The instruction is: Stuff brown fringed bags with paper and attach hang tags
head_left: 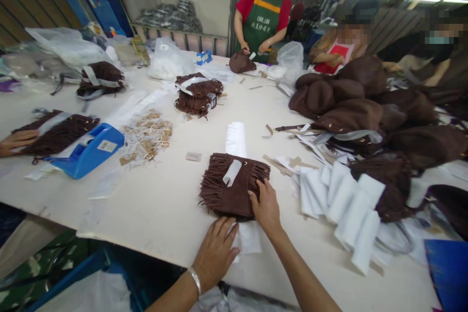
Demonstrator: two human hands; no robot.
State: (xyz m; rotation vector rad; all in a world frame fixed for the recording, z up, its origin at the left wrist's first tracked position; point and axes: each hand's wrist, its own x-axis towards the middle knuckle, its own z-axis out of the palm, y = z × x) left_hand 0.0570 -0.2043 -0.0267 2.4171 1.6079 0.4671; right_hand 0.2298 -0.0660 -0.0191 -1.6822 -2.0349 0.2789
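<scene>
A brown fringed bag [236, 190] lies flat before me on a white paper strip [236, 139], which sticks out beyond its far and near edges. A small piece of white paper [232, 173] rests on the bag's upper face. My right hand [266, 204] lies on the bag's right side with its fingers spread over the fringe. At the near edge of the bag, my left hand [215, 248] lies flat with fingers stretched out, partly over the near end of the paper strip. Neither hand grips anything.
Brown bags [351, 102] are heaped at the right beside folded white paper strips [347, 200]. A blue tape dispenser [91, 151] and a pile of tags with strings [148, 136] stand left. Stacked fringed bags [197, 92] lie beyond. Co-workers [263, 14] stand across the table; another person's hand [18, 142] touches a bag.
</scene>
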